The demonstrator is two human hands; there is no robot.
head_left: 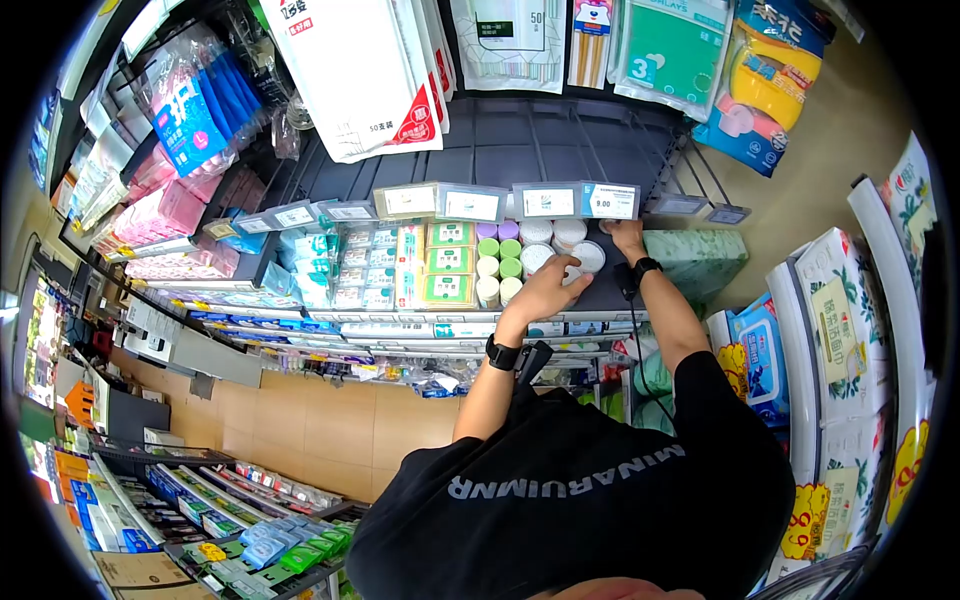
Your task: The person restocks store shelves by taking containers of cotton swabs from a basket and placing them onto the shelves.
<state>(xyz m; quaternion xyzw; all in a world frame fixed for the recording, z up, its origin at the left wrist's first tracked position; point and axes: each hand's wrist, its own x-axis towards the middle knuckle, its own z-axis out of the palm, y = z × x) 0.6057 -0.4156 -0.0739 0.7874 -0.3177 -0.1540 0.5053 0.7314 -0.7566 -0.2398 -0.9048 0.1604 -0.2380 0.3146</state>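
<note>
My left hand (548, 290) rests over round white-lidded tubs (590, 257) on the shelf, its fingers spread and touching the lids. My right hand (627, 240) reaches to the shelf just right of these tubs, beside a green patterned box (695, 258). Its fingertips are partly hidden near a price label (612, 201), so what they hold, if anything, does not show. Left of the tubs stand small round containers with green lids (509, 258) and purple lids (508, 230). Further left are green-and-yellow packs (450, 262) in rows.
Above hang white packs (350, 80), a green pack (672, 50) and yellow gloves packaging (770, 80). A row of price labels (472, 203) juts out over the shelf. At the right are tissue packs (842, 300). Behind lies a tiled floor (320, 415) with another shelf (250, 520).
</note>
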